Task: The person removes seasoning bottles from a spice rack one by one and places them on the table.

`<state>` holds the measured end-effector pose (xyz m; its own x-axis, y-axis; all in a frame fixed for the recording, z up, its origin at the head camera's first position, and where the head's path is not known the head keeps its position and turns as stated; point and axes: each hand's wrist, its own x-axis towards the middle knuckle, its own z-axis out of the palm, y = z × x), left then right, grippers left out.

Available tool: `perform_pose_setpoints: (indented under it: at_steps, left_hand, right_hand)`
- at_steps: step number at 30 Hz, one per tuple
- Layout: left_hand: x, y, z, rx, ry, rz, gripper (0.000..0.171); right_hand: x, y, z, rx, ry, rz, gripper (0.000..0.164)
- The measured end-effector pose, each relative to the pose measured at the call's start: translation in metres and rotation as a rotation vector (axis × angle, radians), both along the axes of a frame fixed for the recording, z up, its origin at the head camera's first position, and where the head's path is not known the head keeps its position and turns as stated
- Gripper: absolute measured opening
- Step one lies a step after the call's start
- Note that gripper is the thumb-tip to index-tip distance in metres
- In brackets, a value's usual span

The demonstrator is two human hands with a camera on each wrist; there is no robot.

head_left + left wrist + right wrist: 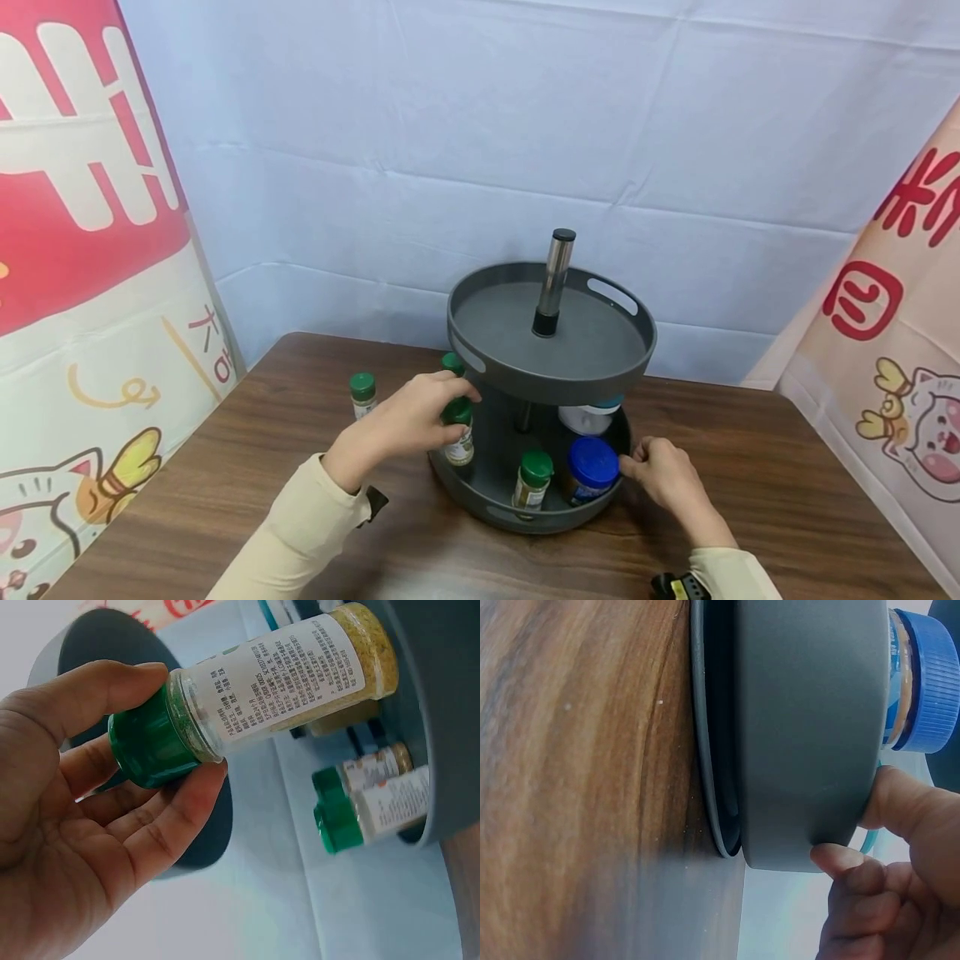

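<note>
A spice jar (292, 679) with a green cap and a white printed label is in my left hand (412, 417); thumb and fingers grip it round the cap. In the head view that jar is at the left side of the lower tray of a grey two-tier turntable (551, 379). My right hand (667, 479) pinches the lower tray's rim (810, 750) at the right, thumb at the top edge and a finger against the outer wall. A green-capped jar (532, 482) and a blue-lidded jar (592, 467) stand in the lower tray near the front.
A white container (585, 419) sits at the lower tray's back right, partly hidden by the upper tray. Two more green-capped jars are at the left, one jar (363, 392) on the wooden table (300, 392), the other jar (452, 363) behind my left hand. Cloth curtains hang around the table.
</note>
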<state>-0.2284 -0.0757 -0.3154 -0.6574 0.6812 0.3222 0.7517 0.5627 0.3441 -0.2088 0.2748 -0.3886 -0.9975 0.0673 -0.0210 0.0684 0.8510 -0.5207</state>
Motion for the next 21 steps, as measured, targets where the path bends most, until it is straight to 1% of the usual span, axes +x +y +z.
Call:
perform_pose_setpoints:
  at_steps: [6, 9, 12, 19, 21]
  left_hand:
    - [0.0, -0.011, 0.002, 0.019, -0.007, 0.025, 0.031]
    - [0.0, -0.019, 0.002, 0.033, -0.013, 0.051, 0.032]
    - [-0.001, -0.028, 0.002, 0.042, -0.011, 0.087, 0.034]
    - [-0.004, -0.053, 0.001, 0.038, 0.029, 0.139, 0.031]
    - [-0.004, -0.061, -0.001, 0.035, 0.024, 0.153, 0.03]
  right_hand:
    - [0.001, 0.002, 0.0, 0.004, 0.006, -0.002, 0.026]
    - [0.001, 0.002, -0.001, 0.005, 0.007, -0.001, 0.026]
    - [0.001, 0.001, -0.001, 0.002, 0.006, 0.0, 0.026]
    - [0.001, -0.001, -0.002, -0.009, 0.011, 0.015, 0.027]
    - [0.001, -0.001, -0.003, -0.011, 0.014, 0.016, 0.027]
